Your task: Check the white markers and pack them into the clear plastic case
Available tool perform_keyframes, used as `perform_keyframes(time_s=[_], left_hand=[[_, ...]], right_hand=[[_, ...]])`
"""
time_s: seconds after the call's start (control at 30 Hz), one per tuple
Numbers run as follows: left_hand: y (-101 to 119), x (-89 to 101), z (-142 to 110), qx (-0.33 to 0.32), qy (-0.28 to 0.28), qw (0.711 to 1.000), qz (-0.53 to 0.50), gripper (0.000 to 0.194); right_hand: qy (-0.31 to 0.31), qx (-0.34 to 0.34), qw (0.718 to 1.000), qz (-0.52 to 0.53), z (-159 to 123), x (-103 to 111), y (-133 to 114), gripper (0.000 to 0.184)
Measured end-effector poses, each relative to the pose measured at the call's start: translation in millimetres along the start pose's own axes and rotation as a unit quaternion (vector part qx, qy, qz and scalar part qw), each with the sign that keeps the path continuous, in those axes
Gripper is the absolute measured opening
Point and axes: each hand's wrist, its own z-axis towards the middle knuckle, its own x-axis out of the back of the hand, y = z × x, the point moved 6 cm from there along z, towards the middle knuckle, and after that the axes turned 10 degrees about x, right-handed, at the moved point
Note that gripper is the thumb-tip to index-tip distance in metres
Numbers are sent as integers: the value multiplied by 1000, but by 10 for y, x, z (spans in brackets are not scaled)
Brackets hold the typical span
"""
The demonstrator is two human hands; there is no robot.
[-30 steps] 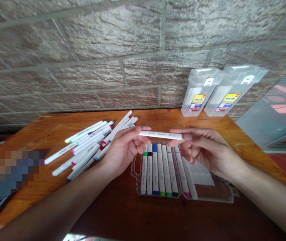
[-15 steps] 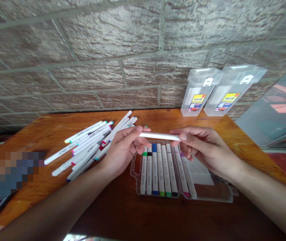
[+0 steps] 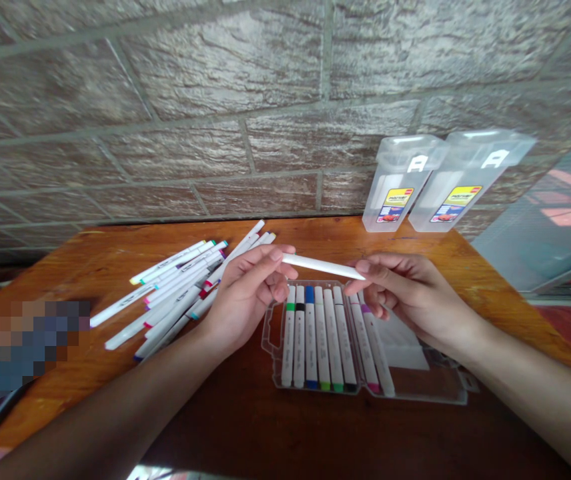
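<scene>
Two grips, left hand, right hand, clamped on one smooth white plastic marker

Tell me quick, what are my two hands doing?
Left hand: closed, holding the slim white plastic marker by one end.
Right hand: closed, pinching its other end.
</scene>
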Motion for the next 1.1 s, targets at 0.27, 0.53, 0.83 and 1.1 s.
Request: perform_keyframes(time_s=[0.27,0.53,0.83,1.1], left_hand=[[9,-11,14,-4,4,1000,7,21],[3,-19,2,8,16,999,29,27],[3,-7,-8,-6,19,997,74,26],[82,-74,-106,-74,31,975,206,25]], right_hand=[[10,-8,1000,13,11,-19,-15,25],[16,5,1000,16,8,-18,-17,24],[14,11,999,-34,12,-11,-34,27],[-57,61,987,-137,-37,-122,-81,20]])
